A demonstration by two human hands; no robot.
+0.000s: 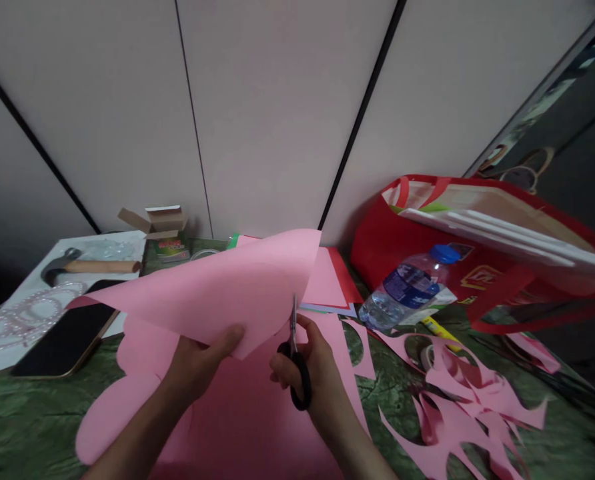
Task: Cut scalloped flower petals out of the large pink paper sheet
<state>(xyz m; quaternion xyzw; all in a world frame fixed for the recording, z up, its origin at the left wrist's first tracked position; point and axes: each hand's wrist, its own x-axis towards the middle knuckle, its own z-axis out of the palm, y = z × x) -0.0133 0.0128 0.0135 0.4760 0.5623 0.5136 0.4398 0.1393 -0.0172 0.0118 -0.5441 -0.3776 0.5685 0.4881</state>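
Observation:
A large sheet of pink paper (212, 287) is lifted and curls up in front of me. My left hand (205, 360) pinches its near edge, thumb on top and the other fingers hidden beneath. In my right hand (310, 360) is a pair of scissors (300, 380) with black handles, fingers through the loops. The blades point away from me and meet the sheet's right part. Below both hands lies more pink paper (262, 413), and rounded pink cut shapes (112, 407) stick out at the left.
Curved pink paper scraps (477, 433) are heaped at the right. A water bottle (402, 290) leans by a red bag (427, 247). At the left are a hammer (97, 266), a phone (67, 333), bead strings (32, 317) and an opened small box (170, 240). A wall (262, 120) stands behind.

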